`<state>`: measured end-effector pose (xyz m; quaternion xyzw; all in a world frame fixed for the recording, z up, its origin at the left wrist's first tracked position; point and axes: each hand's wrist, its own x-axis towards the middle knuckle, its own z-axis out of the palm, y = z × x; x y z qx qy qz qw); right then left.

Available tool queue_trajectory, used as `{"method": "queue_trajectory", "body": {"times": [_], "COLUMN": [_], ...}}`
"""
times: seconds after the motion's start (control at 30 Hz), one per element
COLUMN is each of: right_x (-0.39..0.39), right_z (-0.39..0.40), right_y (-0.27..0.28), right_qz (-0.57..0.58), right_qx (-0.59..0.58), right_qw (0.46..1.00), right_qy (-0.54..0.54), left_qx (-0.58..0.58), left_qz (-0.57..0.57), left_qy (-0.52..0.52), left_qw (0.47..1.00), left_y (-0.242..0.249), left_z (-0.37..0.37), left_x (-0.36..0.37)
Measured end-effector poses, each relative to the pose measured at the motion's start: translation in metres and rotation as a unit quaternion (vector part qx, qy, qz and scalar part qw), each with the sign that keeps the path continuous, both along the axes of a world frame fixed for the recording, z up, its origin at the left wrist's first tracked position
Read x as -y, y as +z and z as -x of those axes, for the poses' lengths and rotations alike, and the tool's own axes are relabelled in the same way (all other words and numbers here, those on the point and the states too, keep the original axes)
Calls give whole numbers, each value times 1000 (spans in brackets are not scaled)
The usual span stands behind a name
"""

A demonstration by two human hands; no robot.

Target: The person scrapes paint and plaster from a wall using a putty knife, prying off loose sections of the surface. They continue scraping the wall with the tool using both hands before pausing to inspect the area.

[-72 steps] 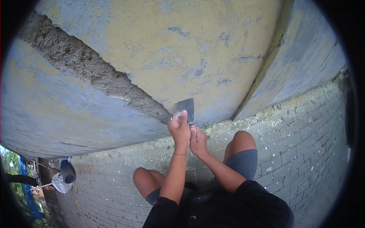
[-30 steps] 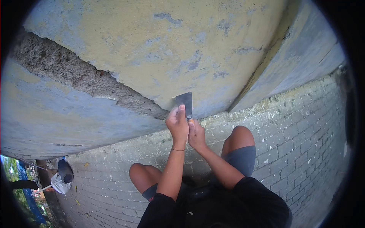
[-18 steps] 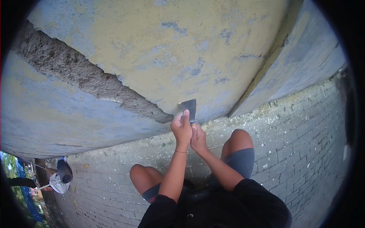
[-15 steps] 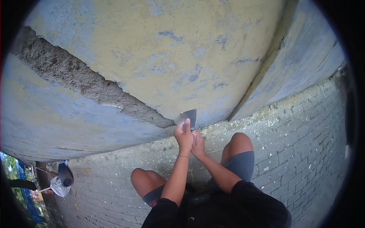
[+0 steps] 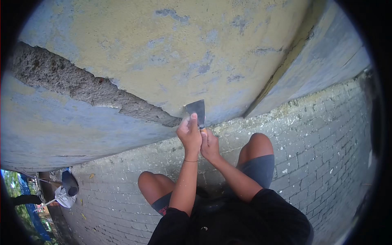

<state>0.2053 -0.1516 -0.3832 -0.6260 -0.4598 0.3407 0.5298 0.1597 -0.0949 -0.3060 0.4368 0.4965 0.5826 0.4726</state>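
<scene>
A metal scraper (image 5: 196, 110) with a dark flat blade rests against the painted wall (image 5: 175, 49), low down near the ground. My left hand (image 5: 189, 134) presses a finger on the back of the blade. My right hand (image 5: 210, 145) is wrapped round the handle just below it. The blade sits beside the lower end of a long gash of bare rough cement (image 5: 81, 87) where yellow and blue paint has come off. I am squatting, both knees showing under my arms.
Grey brick paving (image 5: 310, 155) runs along the foot of the wall, with flakes and dirt at the joint. A wall corner (image 5: 281, 69) rises to the right. At the far left lie a dark cap and white cloth (image 5: 67, 192) beside a pole.
The scraper and both hands have slid up the wall from the bottom edge, back to about where they were a second ago. The stroke repeats up and down.
</scene>
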Motion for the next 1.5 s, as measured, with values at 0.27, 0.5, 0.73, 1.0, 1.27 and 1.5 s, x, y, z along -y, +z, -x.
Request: {"method": "queue_trajectory", "body": {"times": [0.27,0.5,0.73,1.0,1.27,1.5], "right_x": [-9,-10,7,3,-17,-17], "right_z": [-3,13,12,7,5,3], "right_y": [14,-35,-14,-14,-42,-26], "right_qz": [-17,-40,8,-7,-43,-46], "right_qx": [5,11,-12,5,15,5], "right_qw": [1000,998,1000,1000,999,999], "right_qy": [9,-40,-6,-8,-17,-4], "left_qx": [-6,-17,36,-35,-55,-66], "left_qz": [15,57,76,60,50,37], "left_qy": [2,33,-12,-7,25,44], "left_qw": [1000,998,996,998,997,996], "left_y": [-5,-45,-28,-39,-44,-54], "left_z": [9,7,15,19,10,13], "left_x": [-2,-3,6,0,-4,-5]}}
